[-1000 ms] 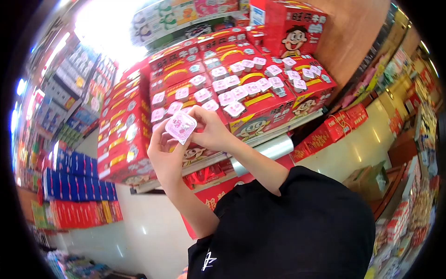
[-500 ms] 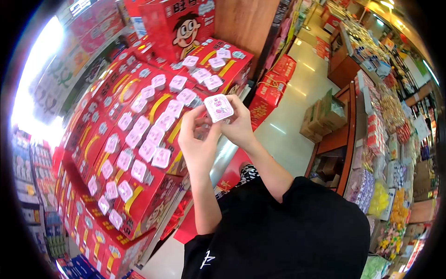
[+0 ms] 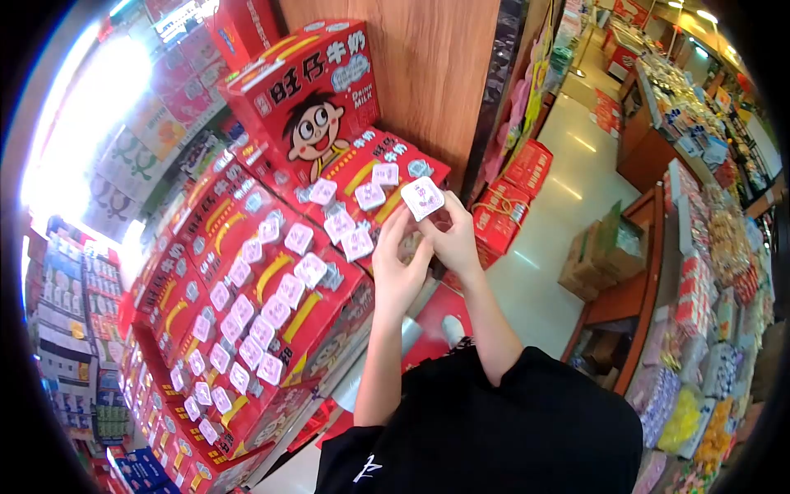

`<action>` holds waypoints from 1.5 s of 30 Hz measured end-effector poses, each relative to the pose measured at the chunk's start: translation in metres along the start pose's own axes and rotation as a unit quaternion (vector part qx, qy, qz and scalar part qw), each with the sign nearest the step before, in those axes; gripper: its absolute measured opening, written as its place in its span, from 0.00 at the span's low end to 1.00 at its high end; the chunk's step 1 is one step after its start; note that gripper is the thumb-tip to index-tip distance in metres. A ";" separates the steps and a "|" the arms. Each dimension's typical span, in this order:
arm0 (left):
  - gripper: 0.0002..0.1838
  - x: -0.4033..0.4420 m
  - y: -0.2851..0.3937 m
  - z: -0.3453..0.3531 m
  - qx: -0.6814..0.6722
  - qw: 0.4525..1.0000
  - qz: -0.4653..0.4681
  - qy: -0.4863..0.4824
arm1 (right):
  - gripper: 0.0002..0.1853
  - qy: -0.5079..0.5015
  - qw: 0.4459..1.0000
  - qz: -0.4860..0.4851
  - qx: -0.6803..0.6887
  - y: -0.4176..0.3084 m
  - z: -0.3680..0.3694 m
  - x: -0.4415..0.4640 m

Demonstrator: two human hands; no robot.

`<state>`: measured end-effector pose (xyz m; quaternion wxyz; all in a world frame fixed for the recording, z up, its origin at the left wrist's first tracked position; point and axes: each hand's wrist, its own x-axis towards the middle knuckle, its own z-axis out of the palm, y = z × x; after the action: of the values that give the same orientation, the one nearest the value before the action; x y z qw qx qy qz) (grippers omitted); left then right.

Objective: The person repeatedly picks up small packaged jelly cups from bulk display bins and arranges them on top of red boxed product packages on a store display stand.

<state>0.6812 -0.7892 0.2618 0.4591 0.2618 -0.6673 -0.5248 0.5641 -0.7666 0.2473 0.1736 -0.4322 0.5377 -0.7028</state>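
Observation:
My right hand (image 3: pixel 455 240) grips a small lidded cup (image 3: pixel 422 198), its square white lid with pink and purple print facing up toward me. Close beside it on the left, my left hand (image 3: pixel 401 262) is curved, thumb and fingers apart, with nothing visible between them. Several matching cups (image 3: pixel 290 291) stand spread over the tops of red milk cartons (image 3: pixel 309 325) to the left of my hands. A few more, such as one cup (image 3: pixel 370 196), sit on the carton top just beyond my left hand.
A tall red milk box (image 3: pixel 309 107) with a cartoon face stands at the back, against a wooden panel (image 3: pixel 395 74). Red gift boxes (image 3: pixel 502 216) stack along the aisle (image 3: pixel 535 247). On the right are cardboard boxes (image 3: pixel 597 255) and shelves of packaged goods (image 3: pixel 695 296).
The view has shifted, so the cartons sit lower and further left. My left hand has come away from the cup, its fingers wider apart; my right hand still holds it.

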 end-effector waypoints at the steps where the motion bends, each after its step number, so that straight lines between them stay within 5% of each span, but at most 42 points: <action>1: 0.29 0.009 -0.007 0.009 -0.016 1.000 -0.010 -0.002 | 0.15 -0.019 1.000 0.011 0.000 0.010 -0.009 0.012; 5: 0.32 0.043 -0.037 0.037 -0.048 0.994 -0.093 -0.015 | 0.19 -0.078 0.996 0.037 -0.001 0.060 -0.034 0.053; 12: 0.27 0.075 -0.089 0.064 0.044 0.976 -0.181 0.114 | 0.16 -0.155 0.975 0.150 -0.044 0.104 -0.052 0.096; 19: 0.21 0.076 -0.099 0.079 0.121 0.961 -0.159 0.192 | 0.16 -0.156 0.982 0.100 0.032 0.115 -0.055 0.112; 24: 0.18 0.073 -0.087 0.087 0.041 0.955 -0.184 0.230 | 0.36 -0.251 0.933 0.211 0.147 0.105 -0.076 0.120; 29: 0.21 0.037 -0.070 0.081 0.020 0.964 -0.157 0.215 | 0.32 -0.314 0.948 0.027 -0.048 0.060 -0.092 0.123; 37: 0.13 -0.081 -0.012 0.027 0.016 0.966 -0.113 0.231 | 0.21 -0.480 0.870 -0.051 0.099 -0.043 -0.023 0.031; 45: 0.11 -0.268 0.100 -0.017 0.046 0.892 -0.038 0.447 | 0.14 -0.656 0.722 -0.112 0.187 -0.141 0.035 -0.140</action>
<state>0.8280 -0.5431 0.2653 0.6760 0.5151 -0.4043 -0.3380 0.7027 -0.6377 0.3179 0.4805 -0.8013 0.0944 -0.3438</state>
